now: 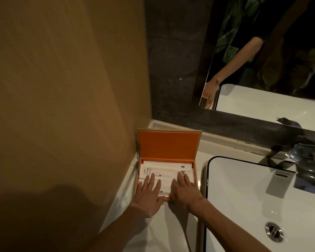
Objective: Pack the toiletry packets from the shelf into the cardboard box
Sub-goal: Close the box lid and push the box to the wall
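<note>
Both forearms reach forward. Left hand (147, 194) and right hand (185, 190) lie flat, fingers spread, pressing white toiletry packets (164, 170) inside the orange cardboard box (168, 146), lid upright, on the worktop (178, 224) beside the sink (262, 197).

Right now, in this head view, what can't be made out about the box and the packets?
- Packet count: both hands, left and right, lie flat over the white packets.
- Box near rim: covered by the palms.
- Small print apart from "TOOTH BRUSH": too small, dim.
- Shelf: not identifiable.
</note>
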`<control>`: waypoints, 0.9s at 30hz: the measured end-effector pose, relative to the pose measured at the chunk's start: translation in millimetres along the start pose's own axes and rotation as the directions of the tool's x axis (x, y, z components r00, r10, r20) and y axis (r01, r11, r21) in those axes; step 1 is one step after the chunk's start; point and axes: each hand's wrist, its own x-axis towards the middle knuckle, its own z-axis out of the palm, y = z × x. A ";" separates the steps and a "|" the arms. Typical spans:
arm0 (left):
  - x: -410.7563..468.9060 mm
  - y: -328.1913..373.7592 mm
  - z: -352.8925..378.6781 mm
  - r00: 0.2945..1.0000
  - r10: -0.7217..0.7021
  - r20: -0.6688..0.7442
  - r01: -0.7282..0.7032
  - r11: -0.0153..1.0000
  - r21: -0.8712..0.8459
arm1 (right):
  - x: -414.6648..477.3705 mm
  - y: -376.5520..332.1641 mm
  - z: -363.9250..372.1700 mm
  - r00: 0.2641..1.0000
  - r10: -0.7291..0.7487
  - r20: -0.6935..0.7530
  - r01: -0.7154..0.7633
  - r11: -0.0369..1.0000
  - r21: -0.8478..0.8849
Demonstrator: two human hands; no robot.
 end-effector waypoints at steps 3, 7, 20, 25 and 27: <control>-4.6 -1.0 -2.4 0.998 -0.012 -0.056 0.009 0.999 -0.049 | -4.7 -4.5 -16.9 0.993 -0.034 -0.117 0.036 0.999 0.015; -25.2 -6.2 9.0 0.943 -0.116 -0.311 0.035 0.967 -0.254 | -15.5 -15.6 -70.0 0.845 -0.195 -0.498 0.206 0.978 -0.032; -42.3 -37.4 4.4 0.882 -0.393 -0.261 0.061 0.643 -0.764 | 27.9 5.0 -161.9 0.888 -0.157 -0.433 0.124 0.987 -0.103; -29.7 -41.5 -0.2 0.882 -0.452 -0.136 0.218 0.644 -0.733 | 35.1 7.3 -154.5 0.851 -0.145 -0.505 0.122 0.989 -0.080; -27.0 -43.3 2.8 0.876 -0.474 -0.091 0.260 0.623 -0.738 | 33.6 7.4 -149.2 0.834 -0.155 -0.530 0.136 0.988 -0.074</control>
